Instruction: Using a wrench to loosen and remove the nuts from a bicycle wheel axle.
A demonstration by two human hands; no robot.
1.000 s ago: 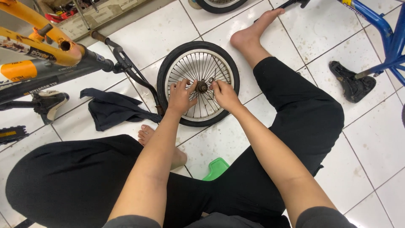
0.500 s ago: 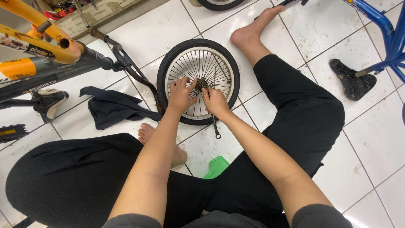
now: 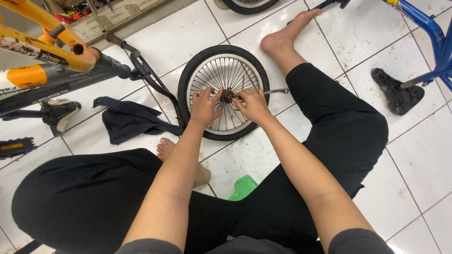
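A small spoked bicycle wheel point(image 3: 188, 75) with a black tyre lies flat on the white tile floor between my legs. My left hand point(image 3: 205, 106) rests on the spokes just left of the hub point(image 3: 228, 95), fingers on it. My right hand point(image 3: 252, 104) grips a thin metal wrench point(image 3: 278, 91) set on the hub, and its handle points right across the spokes. My right bare foot lies beyond the wheel, and my left foot is tucked in front of it.
An orange bicycle frame point(image 3: 42, 70) and black handlebar point(image 3: 150, 80) lie at the left beside a dark cloth point(image 3: 127, 120) and a pedal point(image 3: 14, 146). A blue frame point(image 3: 433, 33) and black saddle point(image 3: 398, 91) are at the right. A green stool point(image 3: 245, 187) is under me.
The wrench handle has swung from pointing toward me to pointing right, and my right hand moved with it. My left hand stays at the hub.
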